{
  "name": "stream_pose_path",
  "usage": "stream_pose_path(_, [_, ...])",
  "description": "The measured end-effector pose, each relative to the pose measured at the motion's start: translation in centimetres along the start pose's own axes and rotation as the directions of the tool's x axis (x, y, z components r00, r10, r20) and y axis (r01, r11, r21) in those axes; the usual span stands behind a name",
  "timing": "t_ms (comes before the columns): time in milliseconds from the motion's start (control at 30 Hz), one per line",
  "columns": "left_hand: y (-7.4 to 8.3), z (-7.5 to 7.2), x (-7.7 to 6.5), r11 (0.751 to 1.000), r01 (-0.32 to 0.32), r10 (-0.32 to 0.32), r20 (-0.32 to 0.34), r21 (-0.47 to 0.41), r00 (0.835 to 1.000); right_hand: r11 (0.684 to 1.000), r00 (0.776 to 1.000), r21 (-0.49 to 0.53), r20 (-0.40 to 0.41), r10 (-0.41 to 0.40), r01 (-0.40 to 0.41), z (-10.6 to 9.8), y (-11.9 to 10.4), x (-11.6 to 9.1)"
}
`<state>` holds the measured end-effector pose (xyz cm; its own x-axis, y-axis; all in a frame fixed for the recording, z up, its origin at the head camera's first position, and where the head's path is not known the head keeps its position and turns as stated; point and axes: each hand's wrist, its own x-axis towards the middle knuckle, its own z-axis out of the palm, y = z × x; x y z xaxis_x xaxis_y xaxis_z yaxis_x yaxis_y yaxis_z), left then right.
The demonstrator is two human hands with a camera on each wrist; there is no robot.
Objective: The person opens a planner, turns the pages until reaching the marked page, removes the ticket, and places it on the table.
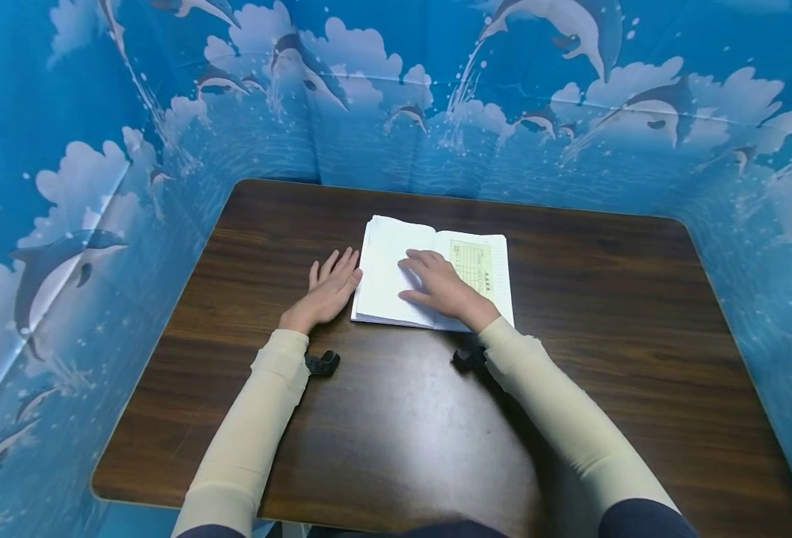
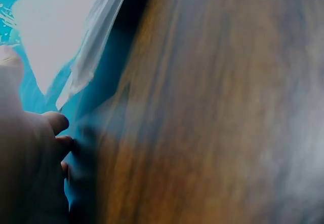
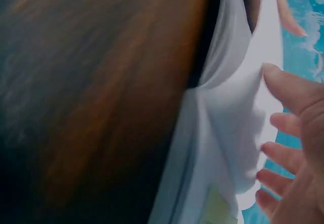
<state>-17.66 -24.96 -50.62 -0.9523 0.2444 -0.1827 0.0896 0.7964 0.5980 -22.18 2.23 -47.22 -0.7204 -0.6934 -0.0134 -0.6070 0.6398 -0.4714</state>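
An open book [image 1: 396,239] with white pages lies toward the back of the table, a pale green printed panel [image 1: 472,261] on its right page. My left hand [image 1: 329,293] is at the book's left edge, fingers straight and spread, pointing away from me. Over the middle of the book is my right hand [image 1: 446,288], its fingers reaching across the left page. The right wrist view shows the right fingers [image 3: 283,155] spread and slightly bent close over the white page, gripping nothing. In the left wrist view the book's page edges [image 2: 96,46] rise beside the left hand.
The dark wood-grain table [image 1: 604,321] has rounded corners and spreads out on both sides of the book. A blue curtain [image 1: 369,164] printed with dolphins and clouds surrounds its back and sides. Black wrist cameras [image 1: 323,364] sit under both cream sleeves [image 1: 248,433].
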Motion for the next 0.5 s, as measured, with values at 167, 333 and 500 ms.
stream_pose_path(167, [-0.1,0.3,0.5,0.996,0.019,-0.019,0.007,0.090,1.000,0.993,0.997,-0.116,0.071,0.026,-0.018,0.9,0.4,-0.3])
stream_pose_path(333, [0.4,0.4,0.6,0.987,0.023,-0.028,0.028,0.158,0.999,0.985,0.998,-0.171,0.059,0.034,-0.023,1.3,0.4,-0.4])
stream_pose_path(500, [0.8,0.5,0.2,0.979,0.032,-0.039,0.029,0.199,0.999,0.985,0.997,-0.170,0.068,0.031,-0.019,1.3,0.1,-0.4])
